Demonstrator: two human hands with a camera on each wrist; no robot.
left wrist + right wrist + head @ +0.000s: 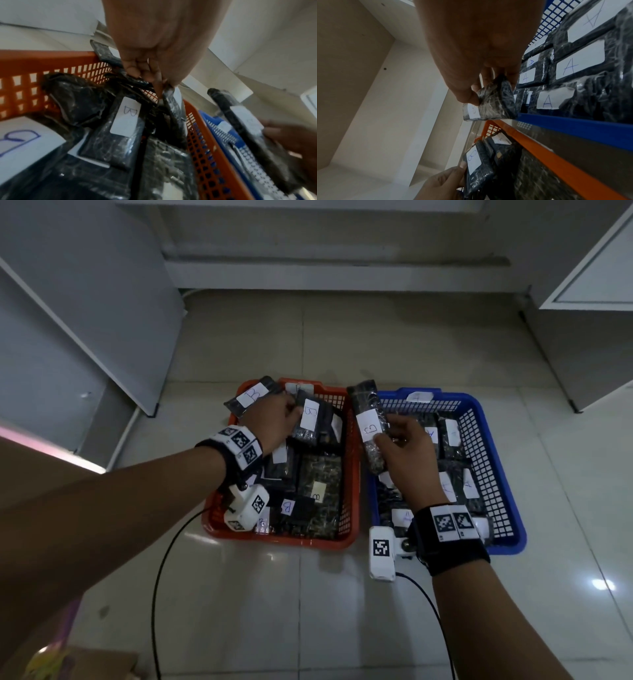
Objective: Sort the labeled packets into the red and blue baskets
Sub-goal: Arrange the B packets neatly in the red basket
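Floor: glossy pale tiles point(308, 594); both baskets sit on it side by side, red on the left, blue on the right, rims almost touching.
Right hand: right hand point(406, 453) over the blue basket's left edge, thumb and fingers pinching a dark wrapped packet marked B point(368, 428); the packet is lifted and slanted above the gap between the baskets.
Left hand: left hand point(274, 419) over the far part of the red basket, fingers curled round the edge of another B packet point(313, 419), which is tilted up on the pile.
Red basket: red basket point(352, 474) holds dark packets with white labels; every readable label says B. One B packet point(255, 397) leans over the far-left rim.
Blue basket: blue basket point(493, 460) holds dark packets in rows; readable labels say A point(578, 59).
Basket tags: a white tag on each far rim; the blue one reads A, the red one cannot be read.
Far: grey cabinet panels point(85, 320) left and right, pale wall base behind.
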